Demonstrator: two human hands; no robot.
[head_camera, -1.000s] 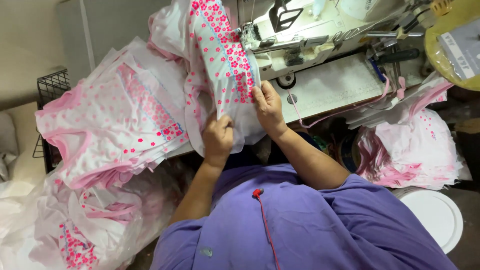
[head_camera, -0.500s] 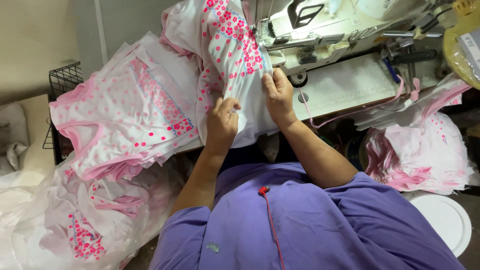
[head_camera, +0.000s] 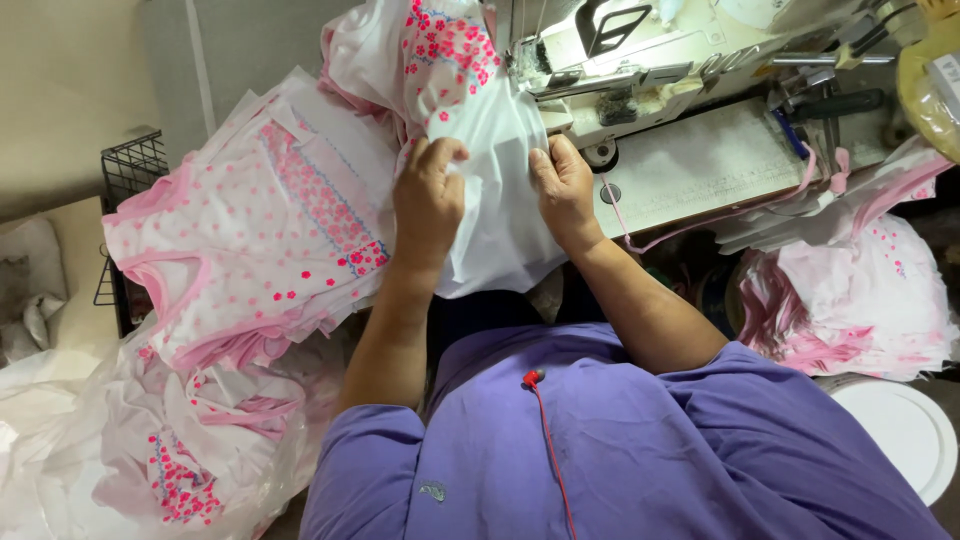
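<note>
White garment piece (head_camera: 495, 210) with pink flower print lies at the sewing machine (head_camera: 620, 75) edge, beside a stack of matching garments (head_camera: 250, 240) (far left). Left hand (head_camera: 428, 195) pinches a fold of it; right hand (head_camera: 565, 185) grips its right edge.

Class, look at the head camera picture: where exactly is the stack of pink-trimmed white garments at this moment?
The stack of pink-trimmed white garments lies left of centre, beside the left hand, in front of the black wire basket.
</note>
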